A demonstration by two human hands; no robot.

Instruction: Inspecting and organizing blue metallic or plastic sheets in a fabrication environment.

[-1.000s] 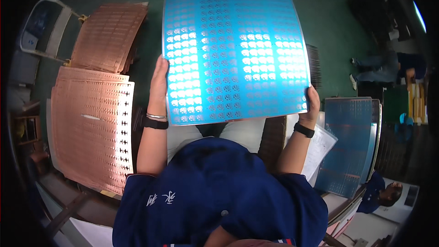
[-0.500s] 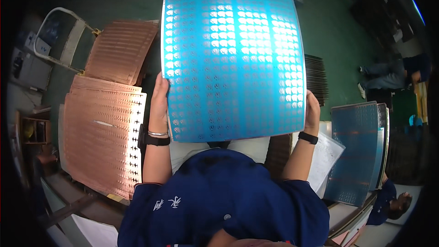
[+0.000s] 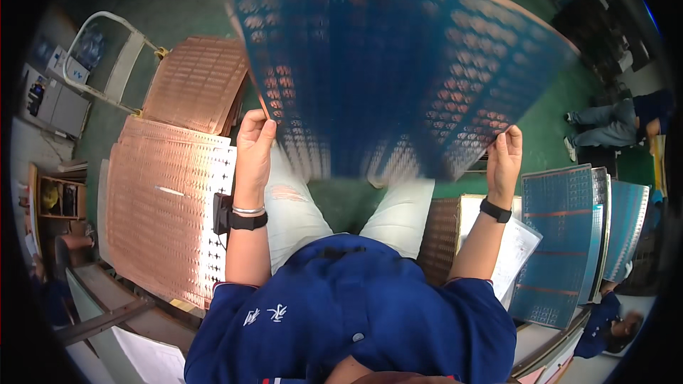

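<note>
A large, thin blue panel (image 3: pixel 377 64) with a copper edge and rows of small copper-coloured patterns is held up in front of me, tilted and partly blurred. My left hand (image 3: pixel 255 146) pinches its left edge between thumb and fingers. On the opposite side, my right hand (image 3: pixel 505 153) grips the right edge the same way. To my left lies a stack of copper sheets (image 3: pixel 160 213) with a thin pale object (image 3: pixel 169 190) on top. Blue panels (image 3: pixel 551 249) of a similar kind stand to the right of my right forearm.
Behind the copper stack, more copper sheets (image 3: pixel 193 82) rest by a trolley handle (image 3: pixel 117 64). A paper in a clear sleeve (image 3: pixel 518 252) lies beside my right forearm. One person (image 3: pixel 608 124) is at the far right; another (image 3: pixel 605 323) is at lower right.
The panel has tilted and swung away from me, its face turning from bright to dark blue. Both hands have moved with it, the right one outward; my legs and green floor now show below.
</note>
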